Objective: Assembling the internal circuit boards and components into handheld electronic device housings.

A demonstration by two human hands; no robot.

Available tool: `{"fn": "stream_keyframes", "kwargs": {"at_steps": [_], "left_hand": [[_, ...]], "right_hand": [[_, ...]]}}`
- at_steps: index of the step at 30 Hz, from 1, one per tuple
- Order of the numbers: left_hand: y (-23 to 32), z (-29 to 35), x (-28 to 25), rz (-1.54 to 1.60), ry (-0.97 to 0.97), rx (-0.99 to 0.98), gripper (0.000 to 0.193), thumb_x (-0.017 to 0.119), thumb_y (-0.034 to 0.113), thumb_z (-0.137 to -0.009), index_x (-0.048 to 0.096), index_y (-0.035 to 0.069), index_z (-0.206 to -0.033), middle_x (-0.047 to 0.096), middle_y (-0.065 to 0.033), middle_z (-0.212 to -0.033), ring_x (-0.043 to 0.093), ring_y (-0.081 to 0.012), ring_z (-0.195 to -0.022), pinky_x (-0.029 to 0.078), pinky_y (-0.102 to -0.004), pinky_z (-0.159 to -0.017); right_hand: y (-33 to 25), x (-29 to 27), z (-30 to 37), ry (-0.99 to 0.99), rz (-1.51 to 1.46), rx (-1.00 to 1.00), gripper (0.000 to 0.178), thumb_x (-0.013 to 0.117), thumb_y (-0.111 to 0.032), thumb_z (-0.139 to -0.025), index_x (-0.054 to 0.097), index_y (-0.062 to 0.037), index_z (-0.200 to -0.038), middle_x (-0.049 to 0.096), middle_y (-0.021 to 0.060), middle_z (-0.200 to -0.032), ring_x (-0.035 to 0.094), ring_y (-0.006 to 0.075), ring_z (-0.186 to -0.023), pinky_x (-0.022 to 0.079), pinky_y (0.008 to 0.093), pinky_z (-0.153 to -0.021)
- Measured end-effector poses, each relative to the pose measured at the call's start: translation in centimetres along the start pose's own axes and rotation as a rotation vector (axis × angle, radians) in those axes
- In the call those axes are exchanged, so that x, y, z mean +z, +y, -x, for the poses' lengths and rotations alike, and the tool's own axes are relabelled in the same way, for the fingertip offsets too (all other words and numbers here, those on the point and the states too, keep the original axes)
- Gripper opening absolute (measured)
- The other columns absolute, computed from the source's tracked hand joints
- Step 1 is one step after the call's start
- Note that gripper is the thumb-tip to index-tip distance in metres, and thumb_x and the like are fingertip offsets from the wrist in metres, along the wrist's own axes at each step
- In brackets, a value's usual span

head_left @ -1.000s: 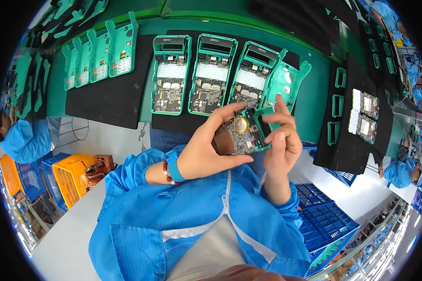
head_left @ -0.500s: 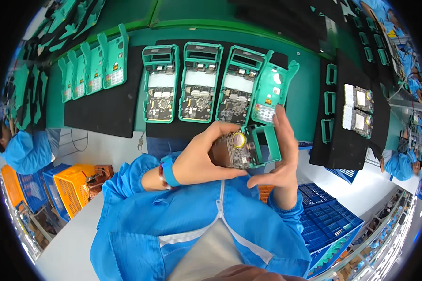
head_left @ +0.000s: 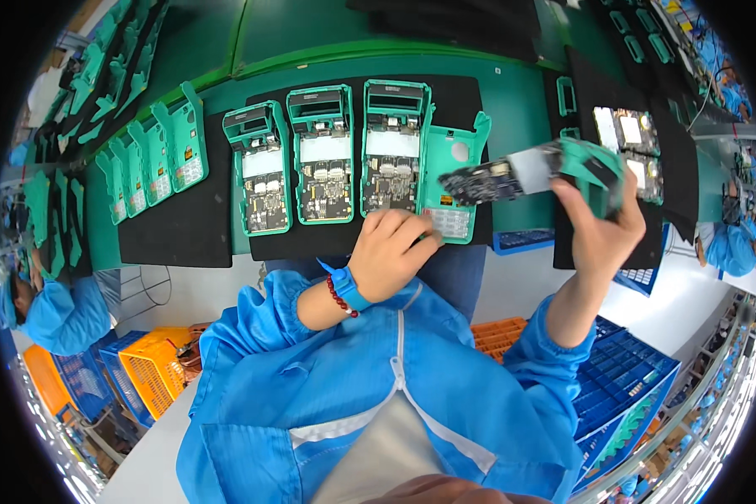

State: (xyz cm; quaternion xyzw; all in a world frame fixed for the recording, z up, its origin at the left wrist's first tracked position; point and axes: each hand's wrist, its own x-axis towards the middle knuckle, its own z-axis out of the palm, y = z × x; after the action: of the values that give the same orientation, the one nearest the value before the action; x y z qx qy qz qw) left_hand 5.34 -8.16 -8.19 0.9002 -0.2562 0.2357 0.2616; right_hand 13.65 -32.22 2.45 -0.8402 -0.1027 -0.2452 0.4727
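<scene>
My right hand [head_left: 601,231] grips the green end frame [head_left: 592,164] of a circuit board assembly [head_left: 496,178], raised and tilted to the right of the row. Its dark board with a white panel points left, over part of an open green housing [head_left: 442,164] on the black mat. My left hand [head_left: 391,256] is at the housing's lower left corner, fingers curled and thumb close to the edge; its fingertips are slightly blurred. Left of that housing lie three green housings [head_left: 392,151] fitted with boards and white panels.
Several green shells [head_left: 176,151] lean in a row on the left mat [head_left: 181,223]. At right are small green frames [head_left: 566,97] and white-and-dark boards [head_left: 620,128]. Blue crates [head_left: 630,378] and an orange crate [head_left: 497,336] stand below. A co-worker [head_left: 63,307] is at far left.
My hands have parted. The board assembly has moved up and right in my right hand and turned. My left hand has let go of it and reached the housing's lower corner.
</scene>
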Motion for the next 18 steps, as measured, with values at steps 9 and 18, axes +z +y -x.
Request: {"fn": "stream_keyframes", "kwargs": {"at_steps": [9,18], "left_hand": [[-0.5,1.6,0.6,0.115,0.108,-0.012,0.022,0.082,0.011,-0.069,0.07,0.013,-0.088,0.057,0.0016,-0.088,0.055,-0.019,-0.081,0.04,-0.0358,-0.073],[-0.4,0.6,-0.5,0.076,-0.082,0.041,0.045,0.076,0.007,-0.078,0.069,0.011,-0.122,0.065,-0.0059,-0.13,0.06,-0.0252,-0.123,0.044,-0.0393,-0.099]], "right_hand": [[-3.0,3.5,-2.9,-0.499,0.411,-0.386,0.044,0.093,-0.023,-0.057,0.075,-0.0023,-0.091,0.069,0.0077,-0.091,0.055,0.0336,-0.119,0.047,0.045,-0.094],[0.7,7.3,-2.4,-0.592,0.384,-0.278,0.055,0.083,-0.047,-0.071,0.076,0.0017,-0.094,0.072,0.0162,-0.097,0.054,0.0378,-0.122,0.043,0.0497,-0.103]]}}
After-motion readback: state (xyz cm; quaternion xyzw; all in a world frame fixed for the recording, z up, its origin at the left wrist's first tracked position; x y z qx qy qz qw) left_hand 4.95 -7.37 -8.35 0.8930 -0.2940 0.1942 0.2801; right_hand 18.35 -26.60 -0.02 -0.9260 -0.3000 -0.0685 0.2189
